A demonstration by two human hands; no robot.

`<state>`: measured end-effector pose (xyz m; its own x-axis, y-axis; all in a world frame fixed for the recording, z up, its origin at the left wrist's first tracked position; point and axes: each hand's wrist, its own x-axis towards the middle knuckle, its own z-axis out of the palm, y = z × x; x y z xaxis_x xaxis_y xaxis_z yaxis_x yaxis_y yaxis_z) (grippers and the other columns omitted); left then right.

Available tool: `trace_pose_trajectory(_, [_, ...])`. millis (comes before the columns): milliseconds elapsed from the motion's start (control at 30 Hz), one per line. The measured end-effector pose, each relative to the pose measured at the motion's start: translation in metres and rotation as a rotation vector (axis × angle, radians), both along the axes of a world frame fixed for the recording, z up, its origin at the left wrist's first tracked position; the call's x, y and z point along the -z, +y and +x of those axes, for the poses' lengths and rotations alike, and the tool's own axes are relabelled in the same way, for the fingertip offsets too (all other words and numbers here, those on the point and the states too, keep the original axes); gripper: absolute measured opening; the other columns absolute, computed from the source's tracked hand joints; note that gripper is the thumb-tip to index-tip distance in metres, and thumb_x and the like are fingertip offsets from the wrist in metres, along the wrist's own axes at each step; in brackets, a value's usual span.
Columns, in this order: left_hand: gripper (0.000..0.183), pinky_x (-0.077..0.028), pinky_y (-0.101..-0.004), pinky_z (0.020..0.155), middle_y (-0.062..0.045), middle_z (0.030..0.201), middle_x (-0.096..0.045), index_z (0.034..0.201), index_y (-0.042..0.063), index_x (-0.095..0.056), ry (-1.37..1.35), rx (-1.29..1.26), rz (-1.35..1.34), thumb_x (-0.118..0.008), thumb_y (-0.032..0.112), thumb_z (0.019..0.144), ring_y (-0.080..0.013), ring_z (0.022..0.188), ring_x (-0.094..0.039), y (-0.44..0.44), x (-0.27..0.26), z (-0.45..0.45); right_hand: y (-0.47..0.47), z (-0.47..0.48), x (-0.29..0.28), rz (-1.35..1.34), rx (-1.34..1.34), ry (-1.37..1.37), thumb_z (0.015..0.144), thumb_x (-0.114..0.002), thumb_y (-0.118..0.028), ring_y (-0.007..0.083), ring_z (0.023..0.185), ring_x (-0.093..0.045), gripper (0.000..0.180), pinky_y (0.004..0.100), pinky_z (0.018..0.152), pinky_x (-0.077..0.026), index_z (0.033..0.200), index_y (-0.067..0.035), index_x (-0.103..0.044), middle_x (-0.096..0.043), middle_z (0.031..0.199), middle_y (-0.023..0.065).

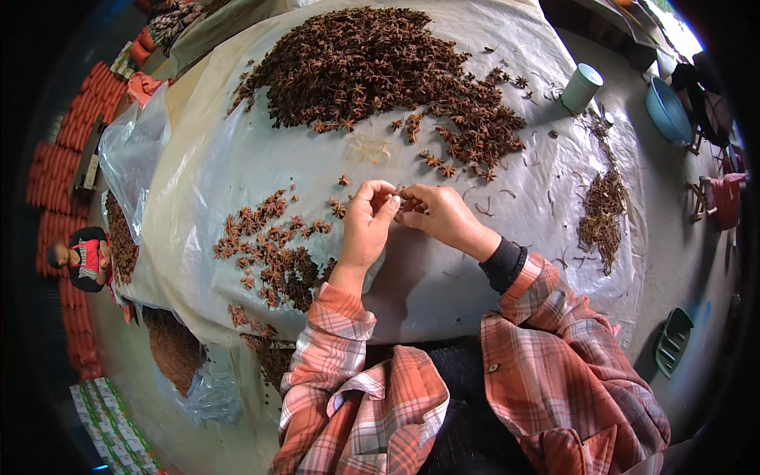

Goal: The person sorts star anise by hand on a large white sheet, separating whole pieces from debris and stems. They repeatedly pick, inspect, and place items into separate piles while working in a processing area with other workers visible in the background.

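Observation:
My left hand [369, 222] and my right hand [445, 217] meet at the fingertips over the plastic-covered table [433, 297]. Between the pinched fingers is a small brownish piece, mostly hidden, perhaps star anise; which hand grips it is hard to tell. A large heap of dried star anise [356, 65] lies at the far side, with a looser spread trailing to its right. Left of my left hand lies a smaller group of star anise pods [267, 243], some near the table's close edge. Thin dark stems [484, 205] are scattered right of my right hand.
A pile of stems [602, 219] and a pale green cup [582, 88] are on the right side. Beyond stands a blue basin [668, 110]; a green plastic stool [674, 343] is lower right. At left are a person [89, 258], stacked red sacks [56, 178] and an open bag [172, 350].

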<state>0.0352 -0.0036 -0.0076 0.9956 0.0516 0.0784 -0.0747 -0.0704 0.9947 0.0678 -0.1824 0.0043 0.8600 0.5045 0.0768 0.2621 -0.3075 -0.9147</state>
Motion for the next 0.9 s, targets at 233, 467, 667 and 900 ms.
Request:
trace_pose_trajectory(233, [0.021, -0.047, -0.0392, 0.082, -0.011, 0.096, -0.058, 0.097, 0.005, -0.064, -0.367, -0.143, 0.941, -0.072, 0.009, 0.078, -0.0293, 0.093, -0.056, 0.005, 0.004, 0.013, -0.03, 0.004, 0.01, -0.016, 0.216, -0.379, 0.082, -0.062, -0.003, 0.034, 0.077, -0.064, 0.02, 0.0393, 0.07, -0.052, 0.102, -0.003, -0.067, -0.062, 0.089, 0.0147])
trace_pose_trajectory(467, [0.021, -0.048, -0.0363, 0.078, -0.011, 0.094, -0.06, 0.097, 0.005, -0.06, -0.289, 0.003, 0.759, -0.068, -0.001, 0.078, -0.0274, 0.086, -0.059, -0.002, 0.021, 0.027, -0.018, 0.006, 0.01, -0.008, 0.163, -0.429, 0.081, -0.064, -0.005, 0.0364, 0.085, -0.062, 0.029, 0.0415, 0.074, -0.051, 0.11, -0.004, -0.064, -0.061, 0.097, 0.0161])
trace_pose_trajectory(667, [0.007, -0.048, -0.0233, 0.068, 0.0, 0.086, -0.057, 0.103, 0.003, -0.056, -0.026, 0.105, -0.037, -0.056, 0.001, 0.096, -0.0079, 0.076, -0.055, -0.019, 0.01, -0.021, -0.022, -0.018, 0.007, -0.064, 0.023, -0.447, 0.08, -0.068, -0.011, 0.0334, 0.078, -0.063, 0.017, 0.0421, 0.068, -0.052, 0.094, -0.003, -0.063, -0.064, 0.088, 0.0124])
trace_pose_trajectory(900, [0.008, -0.043, -0.0214, 0.063, 0.001, 0.083, -0.051, 0.104, 0.005, -0.051, 0.143, 0.269, -0.086, -0.045, 0.01, 0.103, -0.0051, 0.069, -0.047, -0.057, -0.002, -0.06, -0.055, -0.061, -0.007, -0.272, 0.064, -0.739, 0.077, -0.065, -0.012, 0.0267, 0.056, -0.056, 0.015, 0.0387, 0.052, -0.045, 0.069, -0.011, -0.053, -0.051, 0.061, 0.0076])
